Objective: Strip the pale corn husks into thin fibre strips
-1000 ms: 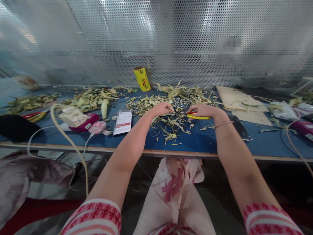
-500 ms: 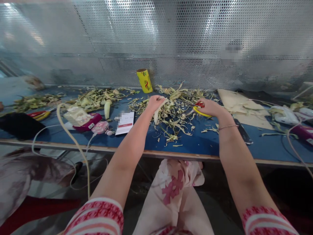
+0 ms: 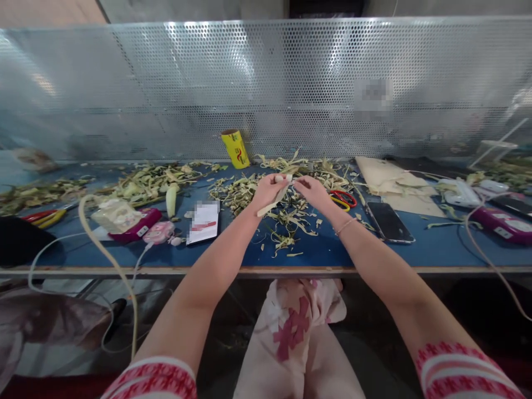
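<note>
Over the heap of dry husk scraps (image 3: 286,224), my left hand (image 3: 268,190) is closed on a pale husk strip (image 3: 272,206) that hangs down under its fingers. A small whitish end of it shows at the fingertips. Close by on the right is my right hand (image 3: 311,191), its fingers drawn together in a pinch near the strip's upper end. What those fingers hold, if anything, is too small to make out. Scissors with red and yellow handles (image 3: 344,199) lie on the blue table (image 3: 233,252) just right of that hand, their blades hidden among scraps.
A yellow cardboard tube (image 3: 235,149) stands before the perforated metal screen (image 3: 266,83). Left are a phone (image 3: 203,221), a purple device (image 3: 135,226) and a cable (image 3: 110,249). Right are a dark phone (image 3: 389,221), brown cardboard (image 3: 399,185) and another purple device (image 3: 502,224).
My right hand has let go of the scissors and moved left to my left hand. The scissors now lie on the table. The view has tilted up slightly.
</note>
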Demonstrator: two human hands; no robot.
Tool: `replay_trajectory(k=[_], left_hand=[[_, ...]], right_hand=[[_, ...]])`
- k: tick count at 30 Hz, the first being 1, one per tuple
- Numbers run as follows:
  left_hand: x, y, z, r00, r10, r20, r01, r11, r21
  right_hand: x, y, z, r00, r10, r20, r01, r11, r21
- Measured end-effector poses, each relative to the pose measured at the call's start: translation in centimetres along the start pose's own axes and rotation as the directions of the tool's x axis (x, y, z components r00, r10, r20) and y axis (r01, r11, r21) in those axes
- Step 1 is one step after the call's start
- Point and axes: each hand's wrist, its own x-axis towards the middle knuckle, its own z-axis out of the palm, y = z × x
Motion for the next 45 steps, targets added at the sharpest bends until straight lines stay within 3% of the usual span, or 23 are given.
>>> replay_trajectory(k=[3,6,11,19,22,25,29,32,35,37,40,42,45], left_hand=[[-0.5,-0.3,1.0,0.997,-0.017,0.070,0.021,0.997,-0.067],[-0.8,-0.4,1.8,0.994,-0.057,0.098,0.074,0.982,-0.174],[-1.0,-0.1,2.0,0.982,-0.118,0.148,0.153,0.956,-0.252],[-0.7,-0.7,1.7,0.998,-0.020,0.060,0.024,0.997,-0.077],[-0.6,-0.6,1.8,0.997,-0.081,0.013,0.082,0.990,-0.112],[-0.4,-0.6,1.6,0.985,-0.169,-0.028,0.160,0.968,-0.191],[0.2,-0.9,0.7,0.969,-0.204,-0.139,0.175,0.964,-0.199],[0.8,-1.3,-0.2,0.949,-0.200,-0.243,0.160,0.972,-0.174],[1.1,-1.7,-0.9,0.940,-0.173,-0.293,0.141,0.982,-0.127],[1.0,-1.7,-1.0,0.946,-0.115,-0.304,0.108,0.993,-0.040],[0.6,-1.4,-0.7,0.971,-0.004,-0.239,0.022,0.997,0.076],[0.2,-0.9,-0.1,0.984,0.013,-0.177,-0.006,0.999,0.041],[-0.4,-0.3,0.8,0.999,-0.031,-0.045,0.029,0.999,-0.045]], right_hand=[[0.0,0.2,1.0,0.996,0.085,-0.019,-0.079,0.975,0.210],[0.1,0.5,0.8,0.994,0.108,-0.017,-0.099,0.957,0.273],[0.3,0.7,0.1,0.997,0.072,-0.013,-0.069,0.984,0.167],[0.0,0.7,0.5,0.998,-0.042,-0.055,0.040,0.998,-0.039],[-0.2,0.5,0.4,0.986,-0.157,-0.057,0.151,0.985,-0.085],[-0.4,0.0,0.1,0.962,-0.270,0.039,0.272,0.960,-0.060],[-0.8,-0.6,-0.9,0.890,-0.381,0.249,0.361,0.924,0.124],[-1.1,-0.8,-1.7,0.844,-0.387,0.370,0.303,0.915,0.265],[-1.3,-0.8,-2.2,0.845,-0.337,0.415,0.179,0.910,0.375],[-1.3,-0.6,-2.1,0.871,-0.292,0.395,0.113,0.902,0.417],[-0.8,-0.2,-1.5,0.948,-0.203,0.246,0.083,0.902,0.424],[-0.4,0.3,-0.9,0.988,-0.110,0.106,0.062,0.922,0.383],[0.1,0.9,-0.3,0.999,0.014,-0.029,-0.004,0.949,0.316]])
